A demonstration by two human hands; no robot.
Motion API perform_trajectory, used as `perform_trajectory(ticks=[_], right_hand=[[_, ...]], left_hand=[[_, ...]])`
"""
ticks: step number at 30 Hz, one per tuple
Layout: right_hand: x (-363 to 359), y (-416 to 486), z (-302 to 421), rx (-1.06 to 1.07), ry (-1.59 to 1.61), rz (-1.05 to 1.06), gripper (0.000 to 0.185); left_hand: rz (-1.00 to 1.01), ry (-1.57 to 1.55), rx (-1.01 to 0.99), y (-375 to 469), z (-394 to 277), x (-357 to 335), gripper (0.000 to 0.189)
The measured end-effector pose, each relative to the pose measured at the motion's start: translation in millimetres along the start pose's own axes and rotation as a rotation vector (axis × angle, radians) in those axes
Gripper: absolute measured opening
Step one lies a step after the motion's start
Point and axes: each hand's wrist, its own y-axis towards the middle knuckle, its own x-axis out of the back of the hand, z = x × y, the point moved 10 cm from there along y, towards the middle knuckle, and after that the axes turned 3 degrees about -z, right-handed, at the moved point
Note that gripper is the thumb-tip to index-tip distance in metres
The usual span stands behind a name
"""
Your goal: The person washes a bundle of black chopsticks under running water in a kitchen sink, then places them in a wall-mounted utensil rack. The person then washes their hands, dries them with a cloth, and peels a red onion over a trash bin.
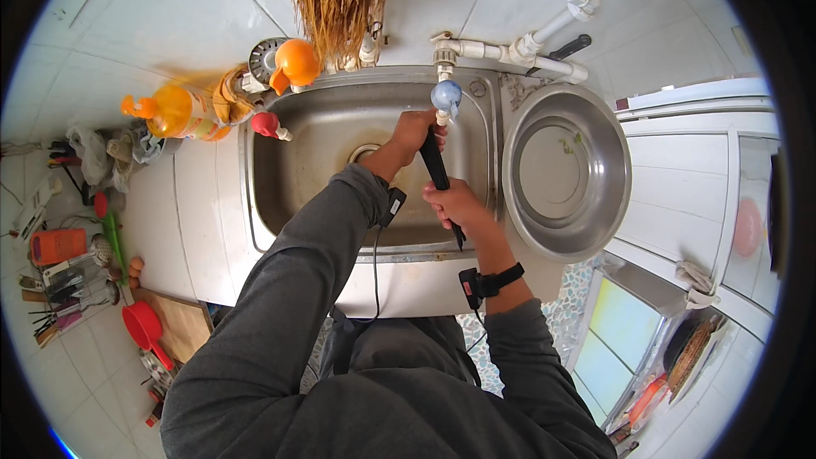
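Note:
A long, narrow black object (435, 162), whose kind I cannot tell, slants over the right part of a stainless steel sink (306, 197). My left hand (414, 134) is at its upper end, close below the outlet of a tap with a blue ball-shaped handle (446, 95). Lower down, my right hand (456, 204) is closed around its middle, and the pointed lower end sticks out past that hand near the sink's front edge. The left fingers are partly hidden, and whether water runs cannot be told.
A steel basin (567, 248) with green scraps stands right of the sink. A knife (569, 48) is tucked behind white pipes (484, 50). At the left are a pump bottle of orange liquid (175, 111), a red-handled tap (266, 124), eggs (135, 271) and a wooden board (175, 325).

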Motion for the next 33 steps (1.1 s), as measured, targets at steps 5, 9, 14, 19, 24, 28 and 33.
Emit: perform_trajectory(ticks=[5, 9, 14, 19, 24, 28, 33], right_hand=[[17.2, 9.9, 41.5, 0.457, -0.555, -0.460, 0.024], [-4.9, 26.5, 5.7, -0.039, 0.296, 0.118, 0.027], [13.2, 23.5, 17.9, 0.061, -0.250, -0.197, 0.021], [18.2, 6.0, 54.3, 0.328, -0.899, -0.735, 0.021], [6.1, 17.1, 18.6, 0.014, 0.010, -0.042, 0.023], [-4.7, 4.6, 23.2, -0.065, 0.379, 0.260, 0.021], [18.2, 31.3, 9.5, 0.035, -0.329, -0.167, 0.030]], left_hand=[[-0.149, -0.259, -0.038, -1.8, -1.1, 5.5, 0.023], [0.086, -0.726, 0.120, 6.9, 12.3, -13.5, 0.017], [0.077, -0.673, 0.203, 4.4, 24.8, -21.2, 0.015], [-0.438, -0.281, 0.015, -8.9, 4.3, -5.2, 0.019], [-0.091, -0.431, 0.145, -2.4, 8.2, -22.4, 0.024], [0.466, -0.793, 0.073, -4.2, -15.5, -50.9, 0.020], [-0.077, -0.538, 0.093, -1.3, 13.4, -18.8, 0.020]])
